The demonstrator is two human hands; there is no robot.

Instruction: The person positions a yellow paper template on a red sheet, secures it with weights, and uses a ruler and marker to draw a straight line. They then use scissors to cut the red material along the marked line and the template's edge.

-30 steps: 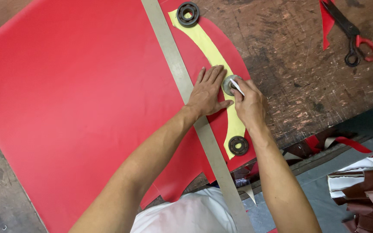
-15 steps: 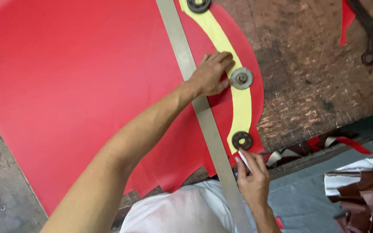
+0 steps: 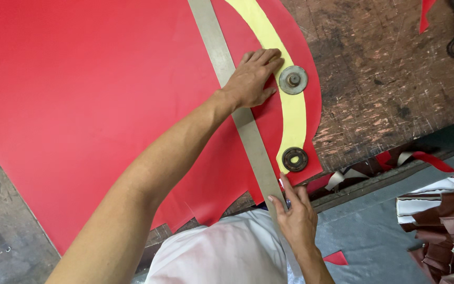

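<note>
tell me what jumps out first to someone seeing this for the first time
A big red sheet covers most of the worn wooden table, with a long metal straightedge laid across it. The left hand presses flat on the straightedge beside a curved yellow strip held down by two round metal weights, one near each end. The right hand grips the straightedge's near end at the table edge.

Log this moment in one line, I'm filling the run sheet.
left hand: flat on ruler | right hand: at ruler's near end | red sheet under yellow pattern | two round weights on pattern
</note>
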